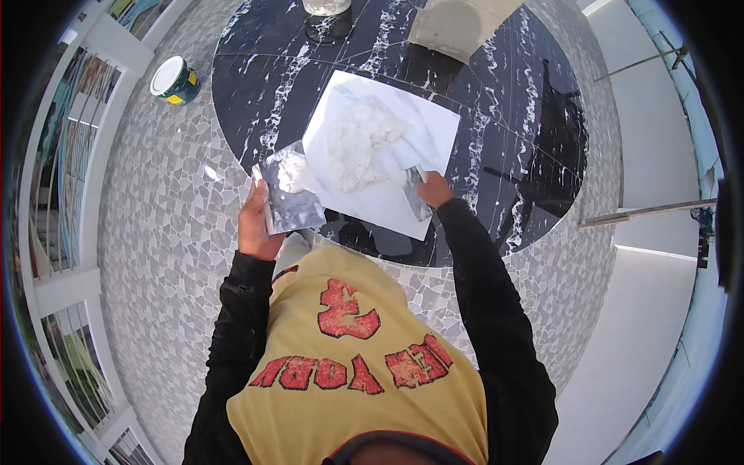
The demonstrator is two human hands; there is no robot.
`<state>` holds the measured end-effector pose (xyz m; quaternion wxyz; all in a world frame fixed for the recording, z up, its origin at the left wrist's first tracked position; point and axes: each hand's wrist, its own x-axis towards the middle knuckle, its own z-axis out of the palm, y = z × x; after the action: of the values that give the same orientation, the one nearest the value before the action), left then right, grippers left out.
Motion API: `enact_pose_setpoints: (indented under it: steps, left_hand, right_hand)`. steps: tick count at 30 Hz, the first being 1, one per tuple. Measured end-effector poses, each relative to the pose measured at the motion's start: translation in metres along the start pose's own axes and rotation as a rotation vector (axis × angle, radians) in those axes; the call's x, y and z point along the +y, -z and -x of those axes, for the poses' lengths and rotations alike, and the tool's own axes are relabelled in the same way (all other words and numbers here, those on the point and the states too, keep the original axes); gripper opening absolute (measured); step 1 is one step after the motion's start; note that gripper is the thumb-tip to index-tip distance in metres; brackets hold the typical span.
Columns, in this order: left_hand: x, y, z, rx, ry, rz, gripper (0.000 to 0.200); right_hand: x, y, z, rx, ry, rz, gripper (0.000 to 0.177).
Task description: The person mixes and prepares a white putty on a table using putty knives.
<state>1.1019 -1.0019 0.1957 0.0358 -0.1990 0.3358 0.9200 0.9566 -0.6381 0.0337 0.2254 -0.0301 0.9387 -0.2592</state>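
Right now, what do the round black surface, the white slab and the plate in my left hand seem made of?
Round black surface: polished stone or glossy tile, given its white veins, seams and reflections.
White slab: probably smooth marble-look tile, with faint grey veins.
Plate in your left hand: likely metal, from its grey sheen.

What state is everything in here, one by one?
Left hand: closed on the plate's edge
Flat plate: held, white paste heaped on it
Right hand: closed around the scraper
Flat scraper: held, contact with the panel unclear
White panel: lying flat, partly covered
White paste: lumpy, unevenly spread on the panel
Round black surface: bearing the panel
Green bucket: upright on the floor, lid on
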Motion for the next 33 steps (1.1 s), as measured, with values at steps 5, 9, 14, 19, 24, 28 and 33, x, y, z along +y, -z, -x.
enact_pose_setpoints:
  steps: [5, 9, 14, 19, 24, 28, 33]
  left_hand:
    - [-0.003, -0.004, -0.010, 0.014, 0.080, 0.058, 0.043]
    - [-0.009, -0.012, -0.018, -0.016, 0.076, 0.109, 0.045]
    - [-0.019, 0.001, -0.029, -0.016, 0.073, 0.088, 0.041]
    - [-0.030, 0.008, -0.037, -0.018, 0.090, 0.102, 0.044]
    - [-0.041, -0.010, -0.057, -0.079, 0.281, 0.109, 0.047]
    - [-0.027, -0.060, -0.057, -0.222, 0.340, 0.167, 0.045]
    - [-0.007, -0.086, -0.045, -0.442, 0.141, -0.178, 0.050]
  right_hand:
    - [0.017, -0.079, -0.013, 0.177, -0.158, -0.579, 0.023]
    - [-0.022, -0.095, -0.012, 0.095, -0.250, -0.842, 0.018]
    - [0.031, -0.130, -0.039, 0.201, 0.674, -0.693, 0.026]
    - [0.033, -0.071, -0.041, -0.002, 0.399, -1.023, 0.032]
    - [-0.139, 0.081, 0.057, -0.031, 0.254, -1.093, 0.018]
    - [-0.164, 0.092, 0.088, 0.331, 0.754, -0.539, 0.050]
    - [-0.163, 0.089, 0.095, 0.624, 1.016, -0.056, 0.072]
